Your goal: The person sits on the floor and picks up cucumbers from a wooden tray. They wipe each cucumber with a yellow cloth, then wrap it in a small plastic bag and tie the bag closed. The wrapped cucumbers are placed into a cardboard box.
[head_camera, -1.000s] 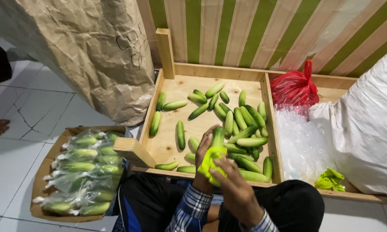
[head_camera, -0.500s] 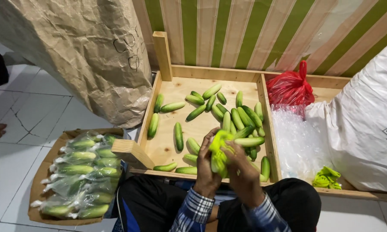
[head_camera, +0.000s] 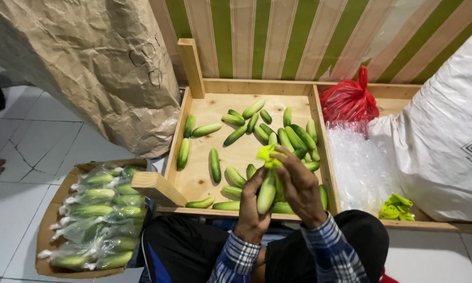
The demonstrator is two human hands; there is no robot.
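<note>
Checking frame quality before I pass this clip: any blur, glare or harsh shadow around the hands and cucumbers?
Head view: lighting is even and soft, with no hard shadows in the wooden tray; the left hand, right hand and the cucumbers they hold look sharp, without motion blur; mild glare on the clear plastic; the white sack is bright, yet its creases show.

Wooden crate [head_camera: 194,183] w/ divider, loose cucumbers [head_camera: 236,133] in left bay, red bag [head_camera: 348,102], clear plastic bags [head_camera: 359,167], green ties [head_camera: 396,207] in right bay, cardboard tray [head_camera: 47,236] w/ bagged cucumbers [head_camera: 97,215] on tiled floor [head_camera: 16,199]
</note>
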